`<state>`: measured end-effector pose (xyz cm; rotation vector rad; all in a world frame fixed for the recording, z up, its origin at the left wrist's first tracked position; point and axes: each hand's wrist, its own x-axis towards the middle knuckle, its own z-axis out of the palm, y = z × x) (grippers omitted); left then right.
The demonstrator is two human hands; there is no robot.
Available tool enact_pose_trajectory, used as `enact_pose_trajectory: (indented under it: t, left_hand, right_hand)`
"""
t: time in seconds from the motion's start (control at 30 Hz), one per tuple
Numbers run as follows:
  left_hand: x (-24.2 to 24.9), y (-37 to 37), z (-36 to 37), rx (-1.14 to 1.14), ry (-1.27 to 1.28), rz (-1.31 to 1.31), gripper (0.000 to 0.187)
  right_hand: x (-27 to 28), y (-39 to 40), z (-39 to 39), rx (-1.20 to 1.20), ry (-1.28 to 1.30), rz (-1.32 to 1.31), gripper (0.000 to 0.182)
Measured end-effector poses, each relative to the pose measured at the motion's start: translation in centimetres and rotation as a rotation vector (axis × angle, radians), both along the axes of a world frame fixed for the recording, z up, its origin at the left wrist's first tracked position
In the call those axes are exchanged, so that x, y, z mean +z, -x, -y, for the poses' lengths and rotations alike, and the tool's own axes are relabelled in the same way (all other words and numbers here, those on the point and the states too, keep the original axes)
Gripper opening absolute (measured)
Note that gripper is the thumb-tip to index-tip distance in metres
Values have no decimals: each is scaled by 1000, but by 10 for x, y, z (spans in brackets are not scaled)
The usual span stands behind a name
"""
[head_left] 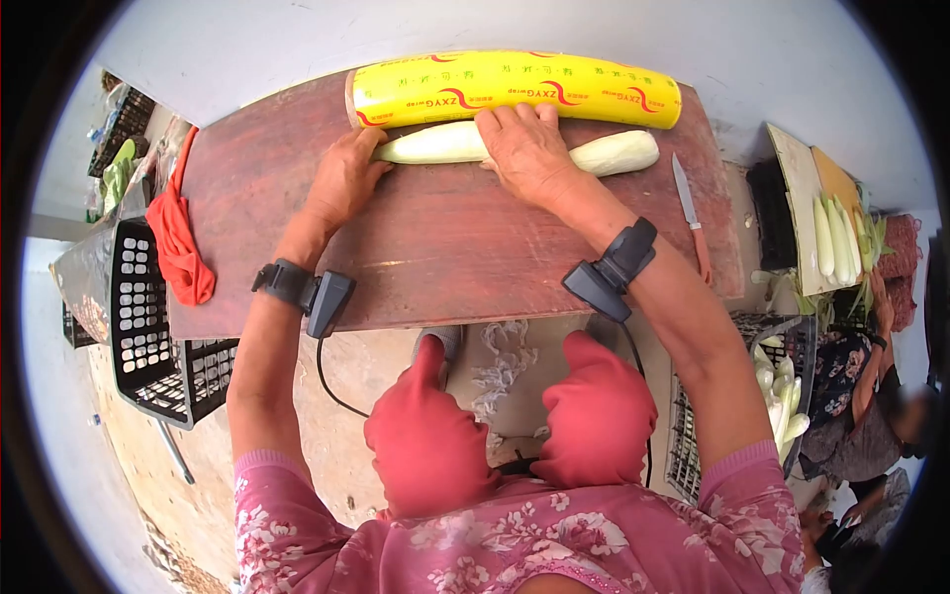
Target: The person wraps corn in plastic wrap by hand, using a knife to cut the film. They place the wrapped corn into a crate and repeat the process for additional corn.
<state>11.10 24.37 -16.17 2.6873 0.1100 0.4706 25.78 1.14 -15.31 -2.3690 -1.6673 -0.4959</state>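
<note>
A long, pale green-white peeled stalk vegetable (pixel 432 144) lies crosswise on the reddish-brown tabletop (pixel 435 228), just below a big yellow roll of cling film (pixel 515 87). My left hand (pixel 344 176) has its fingers curled at the stalk's tapered left end, near the roll's left end. Over the middle of the pale length lies my right hand (pixel 524 153), fingers wrapped across it and the fingertips against the roll's lower edge. Another pale section (pixel 616 153) shows to the right of that hand; the part beneath the hand is hidden.
A knife (pixel 685 198) with an orange-pink handle rests at the table's right side. Red cloth (pixel 181 247) hangs over the left edge by a black crate (pixel 148 327). More pale stalks fill a crate (pixel 782 396) and lie on a board (pixel 837 238) at right, where another person (pixel 851 416) sits.
</note>
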Motion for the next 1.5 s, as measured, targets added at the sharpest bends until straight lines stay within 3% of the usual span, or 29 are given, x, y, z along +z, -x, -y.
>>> enact_pose_trajectory:
  t: [0.3, 0.4, 0.5, 0.6, 0.7, 0.83, 1.0, 1.1, 1.2, 1.3, 1.43, 1.5]
  left_hand:
    - [11, 6, -7, -35, 81, -176, 19]
    - [15, 1, -11, -31, 63, -269, 20]
    - [17, -3, -15, -44, 33, -334, 21]
    - [21, -7, -17, -56, -30, -375, 24]
    - [27, -11, -18, -45, -94, -462, 26]
    - [25, -13, -27, -54, -54, -498, 28]
    - [31, 0, -40, 97, -185, -581, 26]
    - [45, 17, -25, 248, -402, -524, 24]
    - [56, 13, 28, 138, -241, -16, 31]
    - [40, -5, 54, -110, -121, 144, 45]
    - [15, -24, 69, -138, -46, 86, 65]
    - [6, -28, 72, -94, -54, 124, 65]
  right_hand:
    - [0, 3, 1, -19, 72, -19, 25]
    - [3, 8, 2, -87, 172, -42, 44]
    - [6, 8, 7, -15, 75, -44, 44]
    - [10, 4, 6, -34, 133, -107, 44]
    - [8, 1, 3, -5, 81, -98, 28]
    - [9, 2, -3, -71, 190, -101, 34]
    - [8, 2, -3, -44, 124, -95, 29]
    - [7, 2, -3, -42, 124, -88, 28]
    - [2, -2, -2, -10, 80, -68, 27]
    - [-1, -3, -4, -22, 75, -46, 26]
    - [0, -2, -3, -33, 64, -57, 24]
    - [0, -3, -1, -24, 55, -85, 23]
